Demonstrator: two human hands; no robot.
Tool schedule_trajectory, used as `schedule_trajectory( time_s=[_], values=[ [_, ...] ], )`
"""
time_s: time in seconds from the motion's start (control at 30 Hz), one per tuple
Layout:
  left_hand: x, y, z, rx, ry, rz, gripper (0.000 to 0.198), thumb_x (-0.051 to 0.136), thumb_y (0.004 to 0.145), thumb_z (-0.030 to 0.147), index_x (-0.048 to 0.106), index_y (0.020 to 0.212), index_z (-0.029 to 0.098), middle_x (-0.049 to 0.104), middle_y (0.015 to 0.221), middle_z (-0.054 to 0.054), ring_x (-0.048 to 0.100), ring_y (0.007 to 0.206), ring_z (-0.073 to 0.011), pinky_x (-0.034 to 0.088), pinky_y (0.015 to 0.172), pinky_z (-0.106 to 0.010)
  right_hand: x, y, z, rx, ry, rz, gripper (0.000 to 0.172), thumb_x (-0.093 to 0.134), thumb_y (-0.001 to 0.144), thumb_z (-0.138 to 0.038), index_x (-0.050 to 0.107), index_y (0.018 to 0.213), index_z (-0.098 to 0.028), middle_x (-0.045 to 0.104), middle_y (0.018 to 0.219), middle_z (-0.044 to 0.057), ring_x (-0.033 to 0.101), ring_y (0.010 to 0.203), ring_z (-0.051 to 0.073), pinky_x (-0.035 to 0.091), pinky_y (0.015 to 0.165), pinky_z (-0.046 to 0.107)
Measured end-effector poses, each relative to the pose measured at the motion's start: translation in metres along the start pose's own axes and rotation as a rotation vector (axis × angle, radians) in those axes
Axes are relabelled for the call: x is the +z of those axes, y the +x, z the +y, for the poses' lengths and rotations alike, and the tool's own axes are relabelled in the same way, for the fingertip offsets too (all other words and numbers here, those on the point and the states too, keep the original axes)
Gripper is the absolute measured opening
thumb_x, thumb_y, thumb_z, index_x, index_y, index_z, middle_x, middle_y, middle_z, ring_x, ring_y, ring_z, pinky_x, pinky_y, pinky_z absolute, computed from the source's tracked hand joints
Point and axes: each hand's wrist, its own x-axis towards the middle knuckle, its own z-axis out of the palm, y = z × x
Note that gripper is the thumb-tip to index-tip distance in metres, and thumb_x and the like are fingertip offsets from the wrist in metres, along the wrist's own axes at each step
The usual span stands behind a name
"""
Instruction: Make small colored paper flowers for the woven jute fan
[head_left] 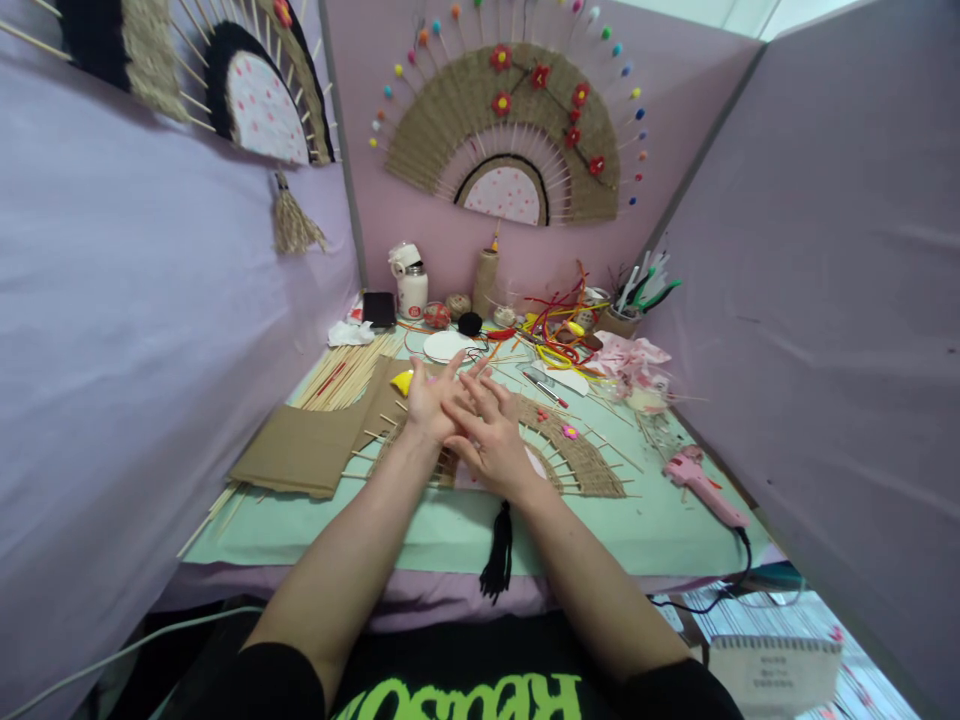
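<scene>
My left hand [437, 402] is held palm up with its fingers stretched out. Across its palm and fingers lie the fingers of my right hand [493, 440], back upward and fairly straight; no held object shows between them. Beneath both hands a woven twine fan [592, 460] with thin stick ribs lies on the table, its middle partly hidden. A pink flower [571, 432] and small red blossoms [542, 414] decorate its right side. From its lower edge a black tassel [496, 555] hangs over the front of the table.
Brown cardboard [300, 450] and a bundle of sticks [345, 378] lie to the left. Scissors [551, 355], coloured wires and yarn balls crowd the back. A pink glue gun [705, 485] rests at right, its cord trailing off the edge. Finished fans [510, 130] hang on the partitions.
</scene>
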Motion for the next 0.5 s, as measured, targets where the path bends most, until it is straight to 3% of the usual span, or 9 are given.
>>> schedule_trajectory(
  time_s=[0.13,0.23,0.4,0.5],
  values=[
    [-0.0003,0.0004,0.0002,-0.015,-0.004,0.014,0.073,0.030,0.084,0.073,0.050,0.131,0.020,0.057,0.130,-0.019,0.060,0.112,-0.0323,0.047,0.092,-0.055,0.0020,0.0003,0.0045,0.070,-0.035,0.021,0.051,0.045,0.091,-0.054,0.057,0.130,-0.024,0.034,0.151,0.007,0.025,0.135,0.029,0.027,0.112,0.049],
    [0.0005,0.0000,-0.0014,-0.065,0.022,-0.003,0.076,0.031,0.082,0.075,0.052,0.128,0.018,0.057,0.129,-0.019,0.060,0.112,-0.0328,0.046,0.093,-0.054,0.0035,-0.0004,0.0060,0.026,-0.016,-0.018,0.054,0.046,0.090,-0.055,0.052,0.135,-0.026,0.030,0.154,0.007,0.023,0.136,0.029,0.025,0.112,0.050],
    [0.0048,-0.0030,0.0009,0.002,-0.006,0.024,0.075,0.030,0.081,0.076,0.052,0.127,0.021,0.058,0.128,-0.018,0.061,0.110,-0.0328,0.047,0.091,-0.056,0.0031,-0.0004,0.0082,0.044,-0.018,-0.037,0.052,0.046,0.089,-0.056,0.054,0.133,-0.029,0.028,0.155,0.005,0.022,0.137,0.030,0.024,0.112,0.051],
    [0.0066,-0.0029,-0.0013,-0.072,0.013,0.019,0.075,0.030,0.082,0.075,0.053,0.127,0.019,0.059,0.126,-0.019,0.061,0.110,-0.0326,0.046,0.092,-0.055,0.0020,0.0007,0.0105,0.077,-0.033,-0.041,0.054,0.045,0.090,-0.055,0.050,0.137,-0.028,0.028,0.155,0.006,0.024,0.136,0.030,0.025,0.112,0.051]
  ],
)
